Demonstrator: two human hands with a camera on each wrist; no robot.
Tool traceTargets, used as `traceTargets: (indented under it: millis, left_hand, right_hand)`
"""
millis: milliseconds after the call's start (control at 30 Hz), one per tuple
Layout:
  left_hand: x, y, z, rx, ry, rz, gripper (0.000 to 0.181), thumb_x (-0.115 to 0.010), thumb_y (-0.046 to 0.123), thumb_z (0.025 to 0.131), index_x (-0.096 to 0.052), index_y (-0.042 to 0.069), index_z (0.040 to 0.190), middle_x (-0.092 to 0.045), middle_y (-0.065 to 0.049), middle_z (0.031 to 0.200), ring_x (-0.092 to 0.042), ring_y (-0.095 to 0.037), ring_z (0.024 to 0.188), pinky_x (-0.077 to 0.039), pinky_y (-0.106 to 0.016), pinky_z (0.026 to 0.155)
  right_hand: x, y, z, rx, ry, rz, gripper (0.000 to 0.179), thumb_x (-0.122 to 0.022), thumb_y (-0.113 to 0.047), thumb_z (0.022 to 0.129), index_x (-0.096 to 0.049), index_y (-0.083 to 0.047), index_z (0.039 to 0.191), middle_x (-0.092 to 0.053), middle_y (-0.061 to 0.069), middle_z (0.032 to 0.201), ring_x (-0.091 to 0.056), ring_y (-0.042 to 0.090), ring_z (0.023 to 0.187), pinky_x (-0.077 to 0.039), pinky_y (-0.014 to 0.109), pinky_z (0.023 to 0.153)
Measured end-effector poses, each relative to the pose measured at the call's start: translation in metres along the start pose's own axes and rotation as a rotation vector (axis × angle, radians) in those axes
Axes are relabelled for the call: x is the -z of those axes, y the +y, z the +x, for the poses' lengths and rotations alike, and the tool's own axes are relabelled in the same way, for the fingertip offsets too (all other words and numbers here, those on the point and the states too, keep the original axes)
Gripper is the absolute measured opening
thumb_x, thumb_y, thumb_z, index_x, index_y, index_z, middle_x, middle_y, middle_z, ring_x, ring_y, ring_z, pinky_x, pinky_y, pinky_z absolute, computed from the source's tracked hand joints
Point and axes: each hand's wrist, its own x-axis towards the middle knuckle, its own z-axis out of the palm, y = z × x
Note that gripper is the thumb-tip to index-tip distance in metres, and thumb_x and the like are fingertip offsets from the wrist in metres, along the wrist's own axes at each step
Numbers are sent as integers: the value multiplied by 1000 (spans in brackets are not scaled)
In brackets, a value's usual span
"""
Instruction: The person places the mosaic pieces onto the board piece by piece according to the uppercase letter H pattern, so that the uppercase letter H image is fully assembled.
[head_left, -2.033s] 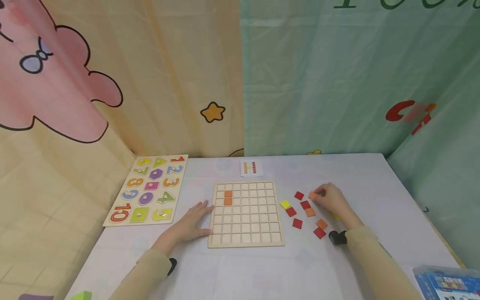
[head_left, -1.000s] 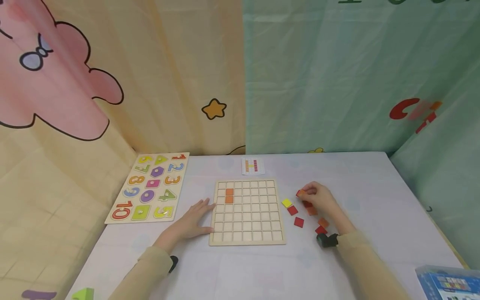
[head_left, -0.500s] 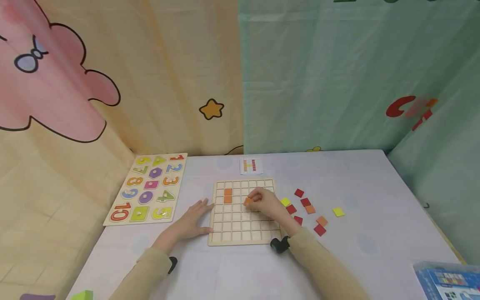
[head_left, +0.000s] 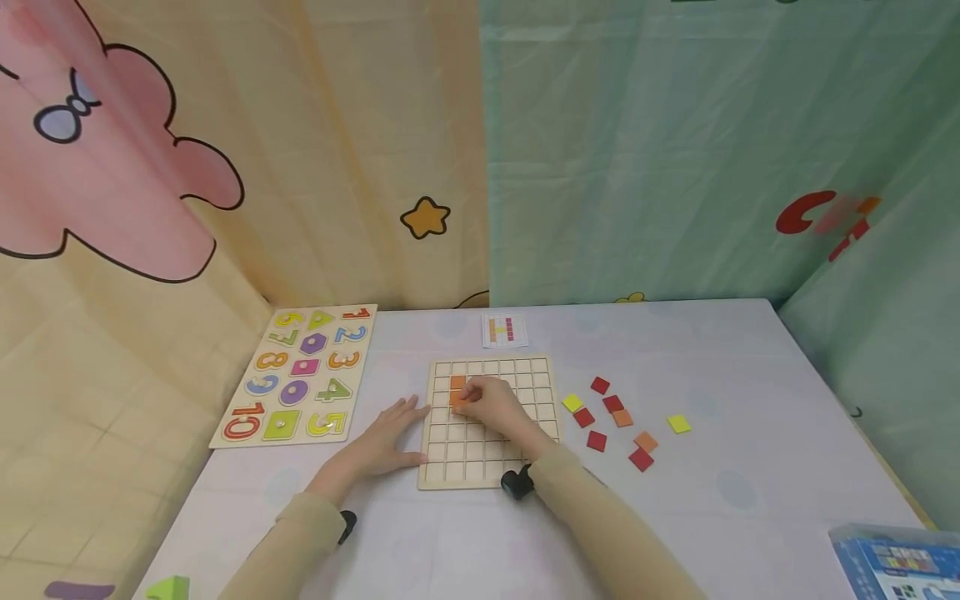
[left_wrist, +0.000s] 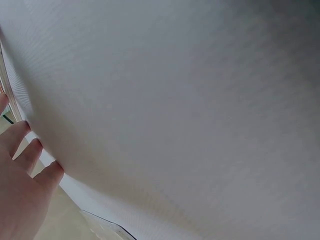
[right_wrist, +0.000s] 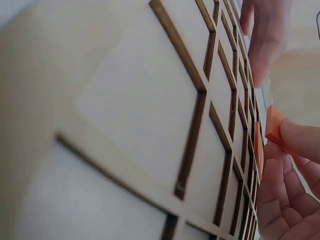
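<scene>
The right hand (head_left: 491, 404) pinches a thin, straight-edged orange tile (right_wrist: 274, 124); the left hand (head_left: 382, 439), fingers spread, touches the pale gridded board (head_left: 453, 452).

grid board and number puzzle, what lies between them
In the head view, the left hand lies between the number puzzle and the grid board, right at the board's left edge; beyond the hand, only tablecloth shows there.

Soft, even light in the head view; left wrist view dimmer, grey, darkest at upper right.
</scene>
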Motion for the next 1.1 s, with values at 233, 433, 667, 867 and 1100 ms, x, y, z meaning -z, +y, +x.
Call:
traceTargets:
  millis: [233, 433, 667, 867, 1100]
  left_hand:
    - [1, 0, 0, -18, -1, -4, 82, -76, 39, 85, -37, 12, 152, -19, -15, 164, -11, -40, 152, -14, -60, 123]
    - [1, 0, 0, -16, 2, -3, 82, -76, 38, 85, -38, 12, 152, -19, -15, 164, -12, -40, 152, -14, -59, 123]
    - [1, -1, 0, -16, 1, 1, 82, -76, 37, 84, -37, 11, 152, -19, -16, 164, -12, -40, 152, -14, -59, 123]
    - [2, -2, 1, -24, 7, 1, 82, -76, 37, 84, -37, 11, 152, -19, -16, 164, -12, -41, 151, -14, -60, 122]
    - [1, -2, 0, -22, 3, -3, 82, -76, 38, 84, -37, 12, 152, -19, -15, 164, -12, -41, 152, -15, -60, 122]
  right_hand:
    - [-5, -3, 3, 3, -19, -63, 10, -78, -14, 84, -72, -10, 91, -69, 2, 87, -57, 11, 77, -50, 25, 71]
    - [-8, -3, 3, 26, -14, -102, 6, -76, -12, 84, -71, -10, 85, -68, 2, 85, -54, 11, 74, -47, 24, 68]
    - [-10, -5, 3, 37, -30, -117, 5, -74, -10, 87, -72, -6, 88, -67, 3, 89, -56, 11, 77, -50, 23, 67]
    - [-10, -8, 2, 65, -14, -183, 4, -73, -8, 86, -71, -5, 87, -66, 4, 87, -57, 12, 76, -51, 24, 68]
    - [-11, -10, -1, 49, -6, -224, 5, -74, -9, 86, -72, -5, 87, -64, 3, 88, -58, 13, 80, -52, 26, 72]
